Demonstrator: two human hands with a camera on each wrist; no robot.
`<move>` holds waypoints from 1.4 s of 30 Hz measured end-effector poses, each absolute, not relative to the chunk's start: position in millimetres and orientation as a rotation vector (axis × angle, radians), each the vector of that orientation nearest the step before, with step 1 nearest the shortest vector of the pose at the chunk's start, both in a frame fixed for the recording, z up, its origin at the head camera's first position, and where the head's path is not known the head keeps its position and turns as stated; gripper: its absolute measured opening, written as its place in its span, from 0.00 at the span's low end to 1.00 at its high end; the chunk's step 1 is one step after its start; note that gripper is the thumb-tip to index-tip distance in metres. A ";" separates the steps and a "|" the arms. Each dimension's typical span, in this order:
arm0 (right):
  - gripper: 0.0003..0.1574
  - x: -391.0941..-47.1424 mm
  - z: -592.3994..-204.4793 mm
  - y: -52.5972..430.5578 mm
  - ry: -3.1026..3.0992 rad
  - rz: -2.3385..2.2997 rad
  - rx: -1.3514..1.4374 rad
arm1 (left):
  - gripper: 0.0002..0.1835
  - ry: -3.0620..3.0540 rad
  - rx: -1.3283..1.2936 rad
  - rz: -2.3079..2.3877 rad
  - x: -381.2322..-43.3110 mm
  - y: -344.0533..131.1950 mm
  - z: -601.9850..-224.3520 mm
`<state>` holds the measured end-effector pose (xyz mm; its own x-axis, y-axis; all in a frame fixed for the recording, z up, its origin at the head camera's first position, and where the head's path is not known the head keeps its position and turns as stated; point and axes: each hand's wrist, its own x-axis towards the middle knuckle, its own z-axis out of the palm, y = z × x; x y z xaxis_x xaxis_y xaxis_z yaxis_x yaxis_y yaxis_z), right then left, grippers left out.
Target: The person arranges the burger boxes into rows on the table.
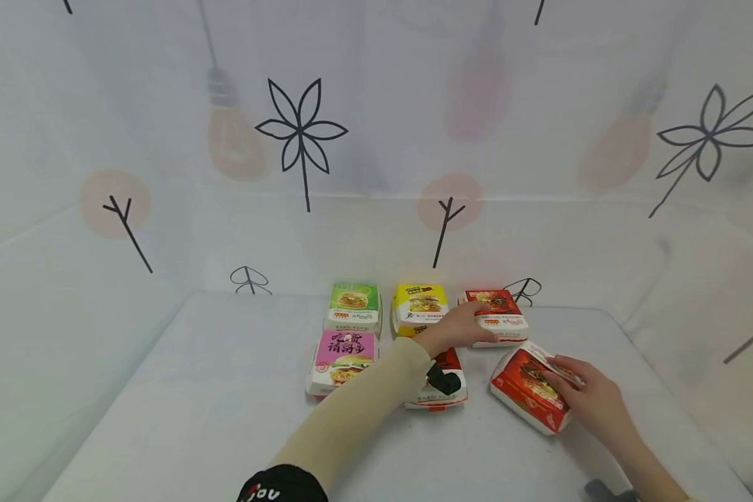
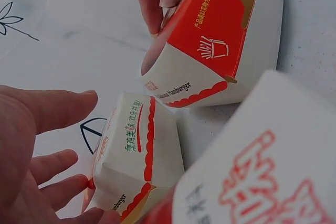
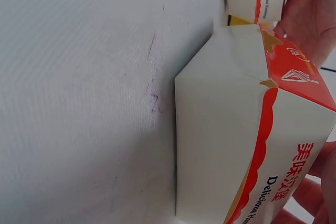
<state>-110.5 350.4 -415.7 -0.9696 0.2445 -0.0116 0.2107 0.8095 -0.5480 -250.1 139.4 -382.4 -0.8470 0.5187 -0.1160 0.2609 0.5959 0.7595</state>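
Note:
My left hand [image 1: 458, 328] reaches to a red-and-white burger box [image 1: 498, 321] at the back right. In the left wrist view, the thumb and fingers of that hand [image 2: 47, 156] are spread, with fingertips at the end of the box [image 2: 139, 145]. Nearer the front, my right hand [image 1: 592, 397] grips a second red-and-white burger box [image 1: 530, 387] by its right side, and this box sits turned at an angle. In the right wrist view the gripped box [image 3: 226, 129] fills the middle, with fingers [image 3: 310, 198] behind it.
Left of these stand a green burger box [image 1: 353, 307], a yellow one [image 1: 419, 307], a pink one [image 1: 341, 359] and a red one [image 1: 439, 397] partly covered by my left forearm. All rest on a white table [image 1: 226, 418] against a patterned cloth backdrop [image 1: 376, 139].

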 end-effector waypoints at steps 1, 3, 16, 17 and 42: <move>0.43 -110.8 -415.7 349.2 -2.932 0.883 -0.371 | 0.34 2.501 0.634 1.117 -250.1 139.1 -382.2; 0.42 -111.3 -415.1 347.0 -2.936 0.886 -0.368 | 0.34 2.498 0.634 1.124 -249.9 138.7 -382.0; 0.42 -114.6 -413.8 346.0 -2.944 0.865 -0.335 | 0.33 2.513 0.800 1.064 -237.7 130.2 -372.9; 0.42 -114.7 -413.6 346.5 -2.946 0.866 -0.333 | 0.33 2.496 0.830 1.058 -235.1 128.9 -372.2; 0.40 -112.3 -414.8 346.5 -2.942 0.847 -0.304 | 0.37 2.250 1.108 0.810 -167.0 108.6 -369.8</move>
